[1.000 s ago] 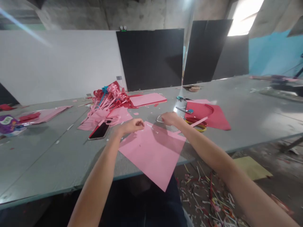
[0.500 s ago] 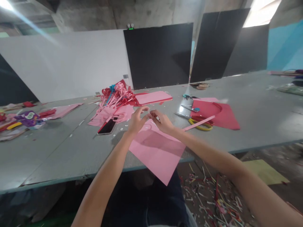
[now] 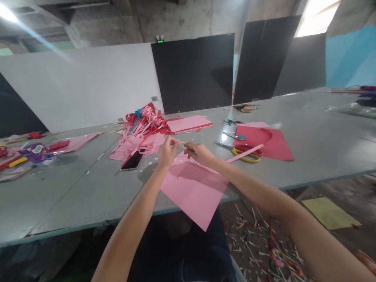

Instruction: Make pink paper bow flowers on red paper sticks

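Above the upper edge of a pink paper sheet (image 3: 196,192), my two hands are close together with a small gap between them. My left hand (image 3: 168,152) is closed in a pinch on a thin pale strip (image 3: 181,142) that reaches across the gap. Its other end meets the curled fingers of my right hand (image 3: 200,152). The strip's exact kind is too small to tell. The sheet lies on the table, its lower corner hanging over the front edge. Beside my right forearm, a narrow pink paper strip (image 3: 246,152) crosses yellow-handled scissors (image 3: 249,157).
Left of my hands lie a dark phone (image 3: 132,160) and a pile of curled pink and red paper strips (image 3: 147,117). A paper stack (image 3: 189,123) sits behind; red sheets (image 3: 279,145) lie right. A purple packet (image 3: 37,152) is far left. Paper scraps (image 3: 264,250) litter the floor.
My hands have drawn slightly apart, with the thin pale strip now showing between them. My left fingers have closed further. The whole view has shifted a little.
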Demonstrator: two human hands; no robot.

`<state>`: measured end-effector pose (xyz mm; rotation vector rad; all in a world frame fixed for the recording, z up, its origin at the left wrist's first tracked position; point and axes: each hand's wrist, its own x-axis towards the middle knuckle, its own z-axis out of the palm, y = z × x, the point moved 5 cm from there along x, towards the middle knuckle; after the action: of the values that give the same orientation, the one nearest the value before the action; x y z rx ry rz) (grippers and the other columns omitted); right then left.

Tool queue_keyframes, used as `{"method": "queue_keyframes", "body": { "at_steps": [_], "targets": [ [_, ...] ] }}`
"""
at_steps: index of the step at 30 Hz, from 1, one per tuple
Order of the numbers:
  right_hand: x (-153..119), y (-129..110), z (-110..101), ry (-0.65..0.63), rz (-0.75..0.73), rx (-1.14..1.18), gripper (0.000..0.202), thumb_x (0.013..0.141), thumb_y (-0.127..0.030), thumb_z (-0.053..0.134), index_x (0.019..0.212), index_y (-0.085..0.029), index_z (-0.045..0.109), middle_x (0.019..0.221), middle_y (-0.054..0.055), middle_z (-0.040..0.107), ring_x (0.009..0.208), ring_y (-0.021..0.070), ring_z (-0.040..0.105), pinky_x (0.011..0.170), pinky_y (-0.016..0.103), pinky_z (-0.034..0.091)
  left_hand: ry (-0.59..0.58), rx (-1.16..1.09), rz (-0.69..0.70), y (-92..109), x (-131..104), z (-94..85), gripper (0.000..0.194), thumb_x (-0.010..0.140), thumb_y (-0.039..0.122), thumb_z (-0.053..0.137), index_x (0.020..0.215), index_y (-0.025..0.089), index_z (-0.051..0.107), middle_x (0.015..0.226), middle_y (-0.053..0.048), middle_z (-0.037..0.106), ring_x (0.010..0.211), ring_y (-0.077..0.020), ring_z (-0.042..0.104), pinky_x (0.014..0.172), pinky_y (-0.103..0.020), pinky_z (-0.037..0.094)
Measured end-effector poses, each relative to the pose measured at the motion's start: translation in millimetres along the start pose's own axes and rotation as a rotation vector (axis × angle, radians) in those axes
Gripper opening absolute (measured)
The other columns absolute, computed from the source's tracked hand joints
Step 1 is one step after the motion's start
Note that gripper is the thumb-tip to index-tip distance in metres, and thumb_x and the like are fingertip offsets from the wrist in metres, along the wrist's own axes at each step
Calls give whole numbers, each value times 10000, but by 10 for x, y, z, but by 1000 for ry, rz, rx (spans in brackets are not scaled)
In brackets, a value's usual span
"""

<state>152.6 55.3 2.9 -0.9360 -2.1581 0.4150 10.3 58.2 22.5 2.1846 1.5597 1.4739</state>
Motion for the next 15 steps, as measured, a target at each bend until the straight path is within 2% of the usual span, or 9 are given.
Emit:
{"method": "queue_keyframes", "body": {
  "at_steps": [4, 8, 10, 12, 15],
  "targets": [
    [-3, 3, -33, 72, 52, -24, 190, 892, -247, 407, 838, -169, 572, 738, 30, 659, 589, 116, 570, 574, 217, 363, 13, 65, 98, 30, -22, 28, 215, 800, 401, 537, 826, 208, 446, 1001, -68, 588, 967, -176, 539, 804, -284, 424],
    [11, 10, -118, 130, 96, 60, 198, 860, -262, 419, 763, -186, 574, 691, 7, 629, 569, 110, 520, 563, 220, 343, -110, -21, 132, 69, -30, 76, 198, 836, 395, 488, 785, 211, 436, 846, -18, 615, 846, -138, 569, 770, -253, 425],
    [28, 15, -149, 103, 130, 219, 185, 826, -290, 452, 732, -186, 573, 660, -2, 597, 564, 106, 496, 549, 218, 340, -97, 4, 192, 117, -37, 36, 185, 850, 375, 470, 770, 209, 454, 815, -17, 623, 829, -142, 573, 769, -259, 424],
    [50, 8, -151, 26, 158, 445, 175, 787, -318, 488, 727, -179, 576, 657, -4, 573, 541, 97, 463, 520, 217, 335, -87, 94, 320, 195, -51, -12, 163, 868, 331, 443, 773, 208, 491, 838, -28, 635, 846, -154, 571, 801, -285, 420],
    [86, -5, -127, -82, 193, 669, 163, 732, -322, 540, 724, -165, 585, 675, 0, 559, 508, 78, 397, 484, 218, 313, -190, 255, 538, 304, -90, -23, 186, 889, 266, 391, 806, 210, 549, 902, -50, 647, 912, -174, 564, 863, -329, 408]
  ]
}}
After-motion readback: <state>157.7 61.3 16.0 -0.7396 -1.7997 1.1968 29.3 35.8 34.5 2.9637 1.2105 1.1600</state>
